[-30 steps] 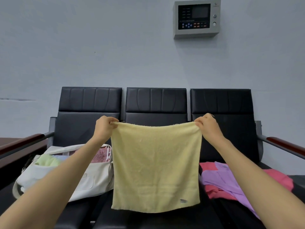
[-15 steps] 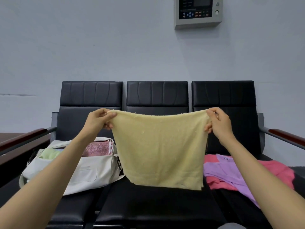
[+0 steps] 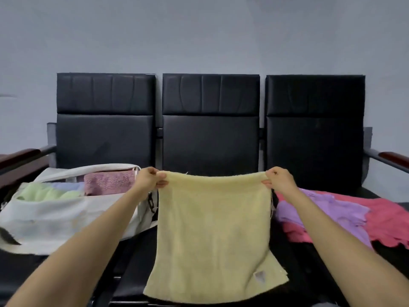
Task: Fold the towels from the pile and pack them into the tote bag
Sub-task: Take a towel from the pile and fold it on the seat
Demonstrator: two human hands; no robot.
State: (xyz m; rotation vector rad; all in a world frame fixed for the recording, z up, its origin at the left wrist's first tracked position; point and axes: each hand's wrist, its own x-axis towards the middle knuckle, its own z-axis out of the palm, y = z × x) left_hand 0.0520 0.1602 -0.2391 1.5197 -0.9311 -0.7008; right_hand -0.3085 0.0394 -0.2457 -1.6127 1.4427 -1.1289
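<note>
A pale yellow towel [image 3: 213, 231] is spread over the middle seat, its far edge held up. My left hand [image 3: 148, 179] pinches its far left corner and my right hand [image 3: 278, 179] pinches its far right corner. A small label shows near the towel's near right corner. On the left seat lies the white tote bag [image 3: 51, 220], open, with a folded pink towel [image 3: 109, 182] and a light green towel [image 3: 42, 192] inside. On the right seat sits the pile: a purple towel [image 3: 321, 210] over a coral-pink towel [image 3: 389, 220].
A black three-seat bench [image 3: 210, 120] stands against a grey wall. Wooden-topped armrests stick out at the left [image 3: 20, 155] and right [image 3: 394, 157] ends. The tote bag's edge touches the yellow towel's left side.
Both hands have come down and toward the seat with the yellow towel. It hung in the air before; now its lower part lies on the middle seat. The camera tilted downward.
</note>
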